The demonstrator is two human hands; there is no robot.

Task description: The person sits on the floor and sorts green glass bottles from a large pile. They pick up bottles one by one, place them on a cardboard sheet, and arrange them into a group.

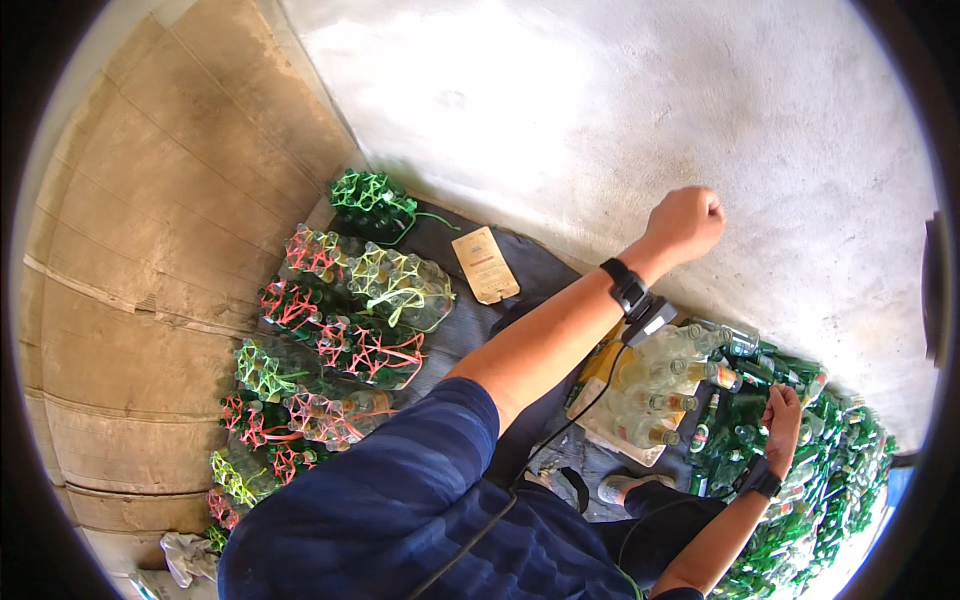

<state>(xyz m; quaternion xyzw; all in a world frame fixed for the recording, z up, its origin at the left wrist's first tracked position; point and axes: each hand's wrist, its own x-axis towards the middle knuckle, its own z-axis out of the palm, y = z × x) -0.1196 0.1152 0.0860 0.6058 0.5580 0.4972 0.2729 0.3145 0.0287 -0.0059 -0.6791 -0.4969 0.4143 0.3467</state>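
My left arm stretches across to the right, and my left hand [688, 225] is closed in a fist in front of the pale wall, with nothing showing from it. Below that arm, several clear bottles [660, 375] stand in a group on a pale crate or tray [628, 445]. My right hand [783, 408] is lower, among green glass bottles [745, 408], its fingers curled. Whatever its fingers hold, if anything, I cannot make out. Both wrists wear black straps, and a small box with a cable [650, 320] sits at the left one.
Bundles of bottles tied with red, green and yellow strips [370, 350] stand along the left. Near the wall lies a flat tan packet [485, 265]. A large heap of green bottles [845, 480] fills the right. Brown boarding [170, 230] borders the left side.
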